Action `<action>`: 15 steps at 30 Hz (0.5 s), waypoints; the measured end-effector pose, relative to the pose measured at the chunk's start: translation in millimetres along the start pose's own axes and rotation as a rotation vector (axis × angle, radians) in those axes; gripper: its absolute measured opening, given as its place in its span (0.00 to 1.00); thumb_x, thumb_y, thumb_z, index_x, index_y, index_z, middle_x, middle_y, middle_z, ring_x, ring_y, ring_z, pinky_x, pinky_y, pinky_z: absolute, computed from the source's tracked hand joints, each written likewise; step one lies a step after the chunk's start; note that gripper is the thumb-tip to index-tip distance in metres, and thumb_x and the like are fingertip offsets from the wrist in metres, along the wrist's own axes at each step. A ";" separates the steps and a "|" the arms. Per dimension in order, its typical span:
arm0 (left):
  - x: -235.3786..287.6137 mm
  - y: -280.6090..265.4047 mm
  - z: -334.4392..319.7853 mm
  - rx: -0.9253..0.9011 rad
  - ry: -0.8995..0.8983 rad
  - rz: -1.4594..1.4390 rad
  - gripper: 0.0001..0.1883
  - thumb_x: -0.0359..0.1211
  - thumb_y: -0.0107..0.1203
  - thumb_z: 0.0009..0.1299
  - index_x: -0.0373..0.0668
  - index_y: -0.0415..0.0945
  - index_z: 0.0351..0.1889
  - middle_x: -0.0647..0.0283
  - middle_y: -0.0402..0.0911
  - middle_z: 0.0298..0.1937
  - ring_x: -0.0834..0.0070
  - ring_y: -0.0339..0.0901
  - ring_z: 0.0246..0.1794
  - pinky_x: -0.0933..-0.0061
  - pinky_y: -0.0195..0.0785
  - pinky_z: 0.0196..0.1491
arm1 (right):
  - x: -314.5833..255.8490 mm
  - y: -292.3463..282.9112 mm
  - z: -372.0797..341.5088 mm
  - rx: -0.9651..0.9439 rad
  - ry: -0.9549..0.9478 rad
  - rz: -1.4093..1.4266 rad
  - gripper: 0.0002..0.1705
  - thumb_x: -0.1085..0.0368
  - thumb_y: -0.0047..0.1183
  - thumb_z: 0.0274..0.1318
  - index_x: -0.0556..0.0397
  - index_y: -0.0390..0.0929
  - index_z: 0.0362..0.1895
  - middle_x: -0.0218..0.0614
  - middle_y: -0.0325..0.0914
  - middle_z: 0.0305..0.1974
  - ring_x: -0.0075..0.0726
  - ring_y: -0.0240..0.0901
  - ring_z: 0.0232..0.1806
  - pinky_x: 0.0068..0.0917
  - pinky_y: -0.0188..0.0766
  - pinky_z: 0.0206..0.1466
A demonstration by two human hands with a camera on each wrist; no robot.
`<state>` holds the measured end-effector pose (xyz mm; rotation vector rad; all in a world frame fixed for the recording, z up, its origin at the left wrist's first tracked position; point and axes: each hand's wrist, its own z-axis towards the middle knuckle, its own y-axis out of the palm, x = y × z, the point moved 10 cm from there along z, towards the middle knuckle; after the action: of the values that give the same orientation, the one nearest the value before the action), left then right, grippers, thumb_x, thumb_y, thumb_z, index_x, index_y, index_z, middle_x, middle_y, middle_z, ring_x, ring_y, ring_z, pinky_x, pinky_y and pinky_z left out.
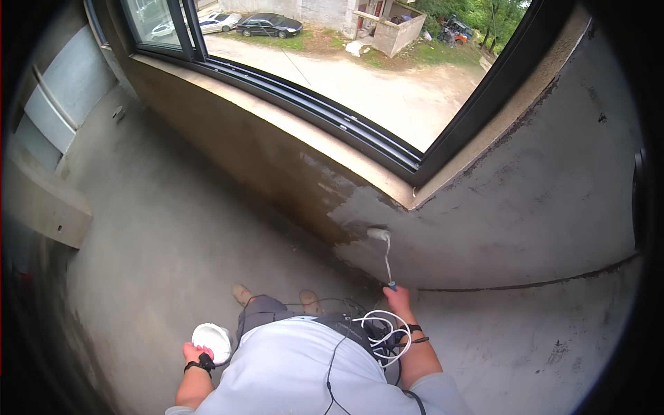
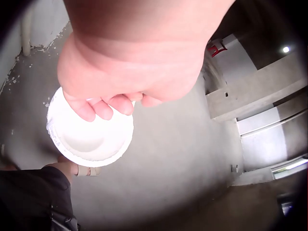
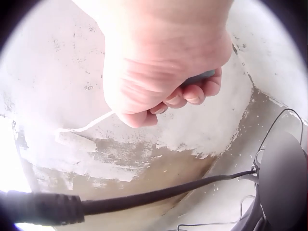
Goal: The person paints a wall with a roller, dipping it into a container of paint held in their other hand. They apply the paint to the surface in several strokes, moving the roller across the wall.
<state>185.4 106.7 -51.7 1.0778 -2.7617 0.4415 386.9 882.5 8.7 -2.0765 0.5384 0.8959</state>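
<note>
The left hand's (image 2: 127, 77) grip is closed on a bucket (image 2: 91, 142) above the floor (image 1: 166, 263), the right hand's (image 3: 161, 86) clasps a roller (image 1: 378, 234), its head at the wall (image 1: 356, 207) below the window (image 1: 325, 116).

The person's bare left hand (image 1: 194, 353) and bare right hand (image 1: 397, 299) are gripping, well apart.
The left forearm (image 1: 194, 389) points forward at the near left, its hand's fingers (image 2: 103, 111) curled under; the right forearm (image 1: 420, 360) slants forward and inward, its hand farther out, fingers folded tightly.
</note>
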 end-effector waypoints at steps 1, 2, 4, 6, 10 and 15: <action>5.9 7.7 2.3 -0.008 0.002 0.008 0.13 0.49 0.40 0.63 0.53 0.63 0.34 0.78 0.65 0.23 0.80 0.65 0.25 0.67 0.63 0.37 | 4.3 -1.0 1.6 0.010 0.000 0.006 0.17 0.56 0.59 0.45 0.60 0.77 0.20 0.32 0.71 0.16 0.24 0.64 0.20 0.33 0.63 0.26; 11.7 16.3 4.4 -0.026 -0.006 0.002 0.13 0.49 0.40 0.63 0.53 0.63 0.34 0.78 0.65 0.24 0.80 0.65 0.25 0.67 0.63 0.37 | 10.2 -0.6 3.0 0.010 0.018 0.039 0.17 0.56 0.59 0.45 0.59 0.76 0.20 0.31 0.71 0.15 0.23 0.63 0.19 0.32 0.61 0.25; 21.9 29.8 5.6 -0.050 -0.012 -0.005 0.13 0.49 0.41 0.63 0.52 0.62 0.34 0.78 0.65 0.24 0.79 0.65 0.26 0.67 0.63 0.37 | 3.4 -0.4 2.4 0.012 0.030 0.075 0.17 0.57 0.60 0.46 0.59 0.76 0.19 0.31 0.70 0.15 0.22 0.62 0.19 0.31 0.60 0.24; 39.0 37.6 4.3 -0.064 0.090 0.009 0.13 0.49 0.41 0.63 0.52 0.62 0.34 0.77 0.66 0.26 0.79 0.66 0.28 0.66 0.63 0.37 | -13.5 9.3 -11.2 -0.094 0.228 0.227 0.18 0.55 0.62 0.49 0.54 0.75 0.18 0.27 0.68 0.14 0.21 0.60 0.18 0.28 0.56 0.21; 51.4 45.1 -6.7 -0.049 0.106 -0.017 0.12 0.48 0.42 0.64 0.53 0.62 0.34 0.76 0.66 0.28 0.78 0.66 0.30 0.65 0.64 0.38 | -44.7 35.6 -6.3 -0.200 0.227 0.268 0.21 0.52 0.64 0.51 0.49 0.72 0.18 0.23 0.66 0.14 0.20 0.58 0.16 0.26 0.52 0.19; 58.5 47.5 -11.7 -0.057 0.130 -0.016 0.13 0.49 0.41 0.64 0.52 0.62 0.35 0.76 0.66 0.30 0.78 0.66 0.31 0.64 0.64 0.40 | -112.8 64.1 2.3 -0.276 0.141 0.244 0.23 0.48 0.64 0.52 0.47 0.71 0.18 0.22 0.64 0.15 0.20 0.55 0.14 0.25 0.49 0.18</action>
<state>110.5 106.3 -37.0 1.0195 -2.6341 0.4121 271.3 853.9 60.1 -2.3721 0.7944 1.0139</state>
